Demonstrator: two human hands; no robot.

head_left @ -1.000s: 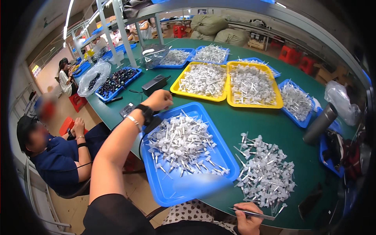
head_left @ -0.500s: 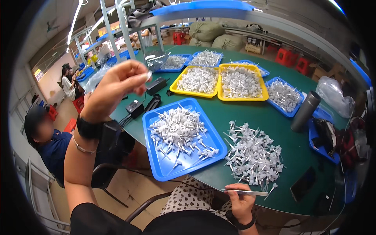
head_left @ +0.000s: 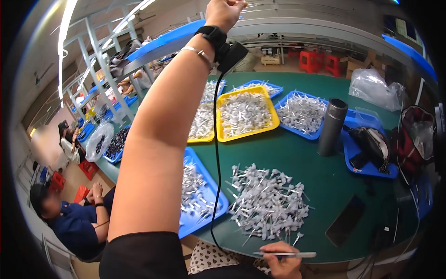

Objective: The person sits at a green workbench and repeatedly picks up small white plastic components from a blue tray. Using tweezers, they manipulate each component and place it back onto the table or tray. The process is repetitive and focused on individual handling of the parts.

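Note:
My left arm reaches far up and forward, and my left hand (head_left: 224,14) is at the top edge of the view, fingertips pinched together; what they hold is too small to make out. Low down at the table's near edge, my right hand (head_left: 282,264) grips metal tweezers (head_left: 304,255), which lie roughly level and point left. Just beyond it spreads a loose pile of small whitish plastic pieces with thin stems (head_left: 269,204). Left of the pile, a blue tray (head_left: 220,204) of the same pieces is partly hidden behind my left arm.
Farther back stand yellow trays (head_left: 275,122) and blue trays (head_left: 312,136) of similar pieces. To the right are a dark grey bottle (head_left: 332,128), a phone (head_left: 345,222), a blue tray with a pouch (head_left: 371,144) and a plastic bag (head_left: 375,88). A co-worker (head_left: 76,223) sits at left.
My left hand has swung up and right from above the trays to the top edge. The view has turned, with the table shifted left. My right hand still holds the tweezers.

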